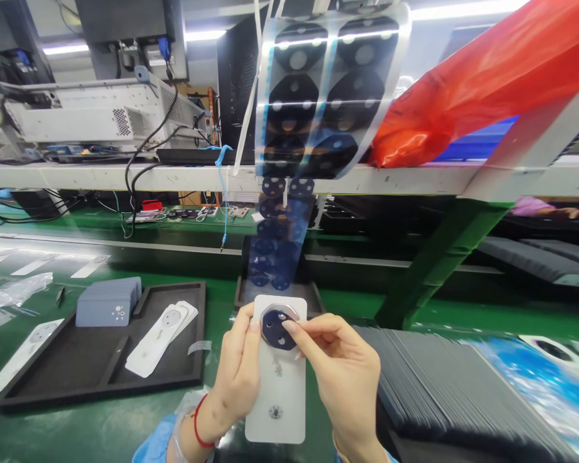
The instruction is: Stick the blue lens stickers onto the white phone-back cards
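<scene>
My left hand (236, 373) is closed on the left edge of a white phone back cover (276, 386), which stands nearly upright in front of me. A dark blue, eight-sided sticker (273, 335) with several round holes lies over the camera ring at the cover's top. My right hand (343, 370) is closed, its thumb and fingers pinching the sticker's right side. Whether the sticker lies fully flat on the ring, I cannot tell. Above hangs a clear strip of similar dark stickers (293, 106), running down behind the cover.
On the left, a black tray (157, 387) holds blue-grey covers (107, 303) and white covers (147, 357). Many dark grey panels (429, 379) stand in a row at right. A white shelf beam (183, 178) crosses ahead, with a red bag (463, 83) above. Another person's hand (567, 212) shows far right.
</scene>
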The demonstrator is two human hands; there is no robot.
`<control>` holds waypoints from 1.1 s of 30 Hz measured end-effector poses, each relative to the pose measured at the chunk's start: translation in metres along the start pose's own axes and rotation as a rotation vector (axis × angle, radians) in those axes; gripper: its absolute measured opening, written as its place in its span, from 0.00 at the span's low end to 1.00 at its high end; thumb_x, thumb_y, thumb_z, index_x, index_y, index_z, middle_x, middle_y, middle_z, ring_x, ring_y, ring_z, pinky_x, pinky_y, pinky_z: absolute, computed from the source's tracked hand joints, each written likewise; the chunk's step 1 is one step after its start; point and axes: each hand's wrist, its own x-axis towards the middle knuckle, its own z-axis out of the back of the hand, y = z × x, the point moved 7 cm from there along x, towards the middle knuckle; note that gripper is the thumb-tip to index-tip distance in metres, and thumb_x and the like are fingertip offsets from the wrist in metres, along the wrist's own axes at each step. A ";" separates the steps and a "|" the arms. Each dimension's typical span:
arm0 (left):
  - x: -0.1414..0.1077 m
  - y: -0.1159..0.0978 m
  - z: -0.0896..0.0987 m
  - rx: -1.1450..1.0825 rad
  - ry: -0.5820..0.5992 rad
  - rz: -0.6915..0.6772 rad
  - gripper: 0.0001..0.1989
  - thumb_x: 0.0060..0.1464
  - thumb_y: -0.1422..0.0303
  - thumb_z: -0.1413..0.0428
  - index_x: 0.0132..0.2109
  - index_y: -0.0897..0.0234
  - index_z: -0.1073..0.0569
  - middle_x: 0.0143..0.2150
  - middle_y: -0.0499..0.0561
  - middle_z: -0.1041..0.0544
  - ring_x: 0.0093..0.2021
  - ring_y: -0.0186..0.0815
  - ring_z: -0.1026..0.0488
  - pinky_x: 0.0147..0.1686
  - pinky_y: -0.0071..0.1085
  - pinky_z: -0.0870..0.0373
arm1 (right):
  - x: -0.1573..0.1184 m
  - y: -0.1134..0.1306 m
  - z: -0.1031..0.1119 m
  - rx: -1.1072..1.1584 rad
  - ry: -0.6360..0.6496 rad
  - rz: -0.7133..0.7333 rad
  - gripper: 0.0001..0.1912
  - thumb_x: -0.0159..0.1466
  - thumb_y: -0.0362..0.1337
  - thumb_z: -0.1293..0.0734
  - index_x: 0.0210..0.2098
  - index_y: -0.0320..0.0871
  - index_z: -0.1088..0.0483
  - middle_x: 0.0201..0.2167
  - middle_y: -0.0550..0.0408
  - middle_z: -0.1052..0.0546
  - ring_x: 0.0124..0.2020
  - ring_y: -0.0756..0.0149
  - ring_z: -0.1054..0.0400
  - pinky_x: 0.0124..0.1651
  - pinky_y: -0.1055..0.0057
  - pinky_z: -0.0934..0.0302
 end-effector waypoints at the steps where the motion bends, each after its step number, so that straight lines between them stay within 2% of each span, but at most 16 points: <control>1: 0.000 0.000 0.000 0.003 0.004 -0.002 0.23 0.69 0.52 0.54 0.58 0.62 0.27 0.36 0.52 0.19 0.23 0.33 0.32 0.27 0.29 0.32 | 0.000 0.000 0.000 -0.003 -0.004 0.001 0.10 0.56 0.41 0.20 0.26 0.45 0.22 0.23 0.57 0.22 0.24 0.67 0.27 0.28 0.73 0.28; 13: 0.001 -0.001 0.000 0.006 -0.007 -0.028 0.18 0.71 0.57 0.55 0.54 0.61 0.26 0.41 0.51 0.17 0.31 0.34 0.24 0.30 0.26 0.29 | 0.002 0.014 -0.002 0.042 0.004 0.032 0.08 0.56 0.37 0.21 0.25 0.45 0.22 0.22 0.59 0.22 0.23 0.68 0.26 0.27 0.77 0.29; 19: 0.000 0.001 0.000 -0.016 -0.009 -0.036 0.18 0.72 0.58 0.55 0.55 0.60 0.26 0.45 0.52 0.17 0.38 0.35 0.21 0.37 0.26 0.27 | 0.002 0.013 -0.003 0.038 -0.007 0.050 0.07 0.56 0.35 0.21 0.26 0.46 0.22 0.22 0.61 0.21 0.24 0.71 0.25 0.28 0.82 0.29; 23: 0.000 -0.001 -0.001 -0.021 -0.010 -0.051 0.17 0.72 0.59 0.55 0.55 0.59 0.25 0.45 0.51 0.17 0.39 0.35 0.21 0.40 0.25 0.26 | 0.001 0.013 -0.002 0.030 -0.012 0.052 0.07 0.56 0.35 0.21 0.26 0.46 0.22 0.23 0.61 0.21 0.23 0.72 0.26 0.28 0.82 0.30; 25: 0.000 -0.001 -0.002 -0.018 -0.006 -0.055 0.17 0.72 0.59 0.55 0.54 0.58 0.25 0.43 0.50 0.16 0.37 0.34 0.21 0.37 0.25 0.26 | 0.000 0.013 -0.001 0.025 -0.017 0.058 0.07 0.56 0.35 0.21 0.26 0.46 0.22 0.23 0.61 0.21 0.23 0.72 0.26 0.27 0.82 0.30; 29: -0.001 -0.002 -0.002 0.029 0.005 -0.063 0.18 0.72 0.57 0.56 0.55 0.59 0.26 0.35 0.49 0.17 0.24 0.30 0.27 0.25 0.24 0.31 | 0.001 0.015 -0.003 0.004 -0.036 0.076 0.07 0.57 0.35 0.21 0.26 0.46 0.22 0.23 0.61 0.21 0.23 0.72 0.26 0.27 0.81 0.30; 33: -0.002 -0.007 -0.001 0.139 0.006 -0.123 0.18 0.71 0.57 0.55 0.55 0.60 0.27 0.32 0.49 0.17 0.21 0.30 0.29 0.23 0.24 0.32 | -0.001 0.015 -0.005 -0.012 -0.048 0.109 0.07 0.57 0.34 0.21 0.26 0.46 0.22 0.23 0.62 0.22 0.23 0.72 0.27 0.26 0.80 0.30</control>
